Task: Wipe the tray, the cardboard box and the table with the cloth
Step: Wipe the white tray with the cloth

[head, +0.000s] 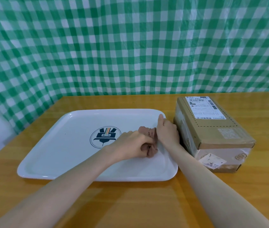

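Observation:
A white tray (61, 145) with a dark blue emblem lies on the wooden table (130, 203). On the tray's right part sits a crumpled brown cloth (148, 131). My left hand (130, 145) is closed on the cloth's near end. My right hand (167, 131) rests at the tray's right rim, its fingers on the cloth's far end; the grip itself is hidden. A cardboard box (212, 129) with a white shipping label lies just right of the tray, close to my right hand.
A green and white checked sheet (130, 46) hangs behind the table. The table's left edge runs diagonally at the left, with a pale floor beyond it.

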